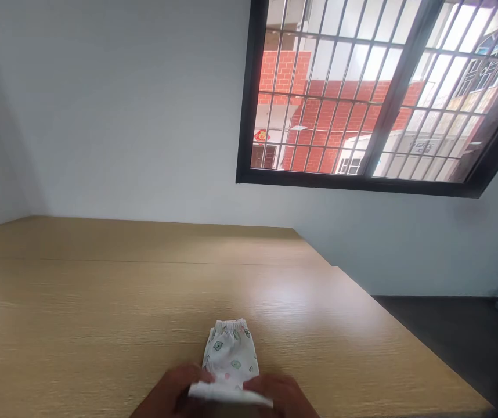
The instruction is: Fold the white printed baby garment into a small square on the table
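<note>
A small white garment with an elastic waistband and a scattered green print, probably a pair of child's shorts (230, 348), lies on the wooden table (101, 302) with the waistband pointing away from me. Its near end is folded into a flat white flap (230, 393). My left hand (171, 392) grips the left end of that flap. My right hand (280, 396) holds its right end. Both hands are cut off by the bottom of the picture, and the fingers partly cover the fold.
The light wood tabletop spreads out to the left and far side, and its right edge drops to a dark floor (444, 348). Behind it stands a white wall (122, 116) with a black-framed, barred window (362, 93) showing a red brick building.
</note>
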A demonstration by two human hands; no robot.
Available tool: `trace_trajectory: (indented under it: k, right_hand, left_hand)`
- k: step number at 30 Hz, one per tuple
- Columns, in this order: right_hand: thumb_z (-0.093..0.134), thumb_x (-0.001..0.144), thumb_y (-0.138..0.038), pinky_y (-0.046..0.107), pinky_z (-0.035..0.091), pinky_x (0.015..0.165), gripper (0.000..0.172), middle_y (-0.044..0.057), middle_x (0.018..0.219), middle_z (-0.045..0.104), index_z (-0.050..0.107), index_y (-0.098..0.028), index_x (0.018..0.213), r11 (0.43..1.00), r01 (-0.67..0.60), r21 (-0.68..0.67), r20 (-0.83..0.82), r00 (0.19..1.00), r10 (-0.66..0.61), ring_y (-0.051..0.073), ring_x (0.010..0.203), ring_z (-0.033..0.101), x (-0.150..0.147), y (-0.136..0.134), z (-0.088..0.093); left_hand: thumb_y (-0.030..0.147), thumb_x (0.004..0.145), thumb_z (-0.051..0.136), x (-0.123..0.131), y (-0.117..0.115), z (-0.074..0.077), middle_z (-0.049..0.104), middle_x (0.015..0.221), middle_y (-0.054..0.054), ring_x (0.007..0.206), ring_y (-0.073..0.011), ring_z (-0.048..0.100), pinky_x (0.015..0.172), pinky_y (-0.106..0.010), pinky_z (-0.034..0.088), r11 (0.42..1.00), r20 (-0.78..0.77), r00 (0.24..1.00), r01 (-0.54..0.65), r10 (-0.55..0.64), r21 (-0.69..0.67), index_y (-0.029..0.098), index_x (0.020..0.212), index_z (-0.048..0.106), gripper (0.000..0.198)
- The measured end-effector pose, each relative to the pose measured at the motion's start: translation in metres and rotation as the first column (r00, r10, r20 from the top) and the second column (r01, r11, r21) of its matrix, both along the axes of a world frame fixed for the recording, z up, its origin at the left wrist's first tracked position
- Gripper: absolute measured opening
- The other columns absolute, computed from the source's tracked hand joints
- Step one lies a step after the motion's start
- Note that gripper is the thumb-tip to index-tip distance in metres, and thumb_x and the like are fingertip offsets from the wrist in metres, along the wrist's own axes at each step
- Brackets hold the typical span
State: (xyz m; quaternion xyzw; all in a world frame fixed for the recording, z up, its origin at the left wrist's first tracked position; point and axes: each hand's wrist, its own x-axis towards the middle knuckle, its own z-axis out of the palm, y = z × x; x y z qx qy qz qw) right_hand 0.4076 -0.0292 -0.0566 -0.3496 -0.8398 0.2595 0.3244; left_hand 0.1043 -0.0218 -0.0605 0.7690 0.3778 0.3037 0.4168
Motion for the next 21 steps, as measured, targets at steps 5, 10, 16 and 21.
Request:
trace_trajectory:
  k: [5, 10, 16, 21]
  right_hand:
    - [0.056, 0.088, -0.058, 0.024, 0.042, 0.053, 0.046, 0.004, 0.069, 0.055, 0.063, -0.013, 0.082, 0.842, 0.054, -0.536, -0.287, 0.927, -0.243, 0.016, 0.061, 0.053, -0.015, 0.053, 0.014]
    - [0.058, 0.082, -0.053, 0.024, 0.037, 0.052, 0.04, 0.004, 0.073, 0.052, 0.057, -0.013, 0.08, 0.797, 0.124, -0.591, -0.292, 0.888, -0.355, 0.015, 0.064, 0.049, -0.021, 0.086, 0.01]
    - [0.044, 0.089, -0.049, 0.025, 0.037, 0.054, 0.034, 0.002, 0.073, 0.048, 0.052, -0.016, 0.083, 0.845, 0.32, -0.429, -0.151, 0.896, -0.417, 0.016, 0.065, 0.047, -0.024, 0.09, -0.003]
    - [0.035, 0.095, -0.04, 0.028, 0.038, 0.058, 0.028, 0.003, 0.073, 0.051, 0.047, -0.018, 0.082, 0.87, 0.425, -0.25, 0.01, 0.9, -0.437, 0.018, 0.066, 0.049, -0.027, 0.093, 0.001]
  left_hand:
    - [0.055, 0.094, 0.053, 0.018, 0.049, 0.014, 0.064, 0.092, -0.007, 0.083, -0.0236, 0.057, 0.068, -0.027, 0.046, 0.967, 0.194, 0.973, -0.073, 0.123, -0.246, 0.011, 0.101, 0.065, 0.046]
    - [0.067, 0.087, 0.047, 0.028, 0.081, 0.0, 0.058, 0.077, -0.006, 0.064, -0.0206, 0.054, 0.053, -0.027, 0.042, 0.956, 0.132, 0.969, -0.173, 0.208, -0.237, 0.01, 0.09, 0.061, 0.059]
    - [0.067, 0.09, 0.031, 0.039, 0.081, -0.01, 0.051, 0.069, -0.001, 0.048, -0.0174, 0.049, 0.041, -0.026, 0.037, 0.943, 0.025, 0.959, -0.273, 0.283, -0.192, 0.016, 0.09, 0.048, 0.054]
    - [0.048, 0.096, 0.025, 0.039, 0.082, -0.004, 0.055, 0.072, -0.004, 0.066, -0.0213, 0.054, 0.057, -0.029, 0.038, 0.939, -0.157, 0.928, -0.343, 0.338, 0.0, 0.02, 0.079, 0.041, 0.036]
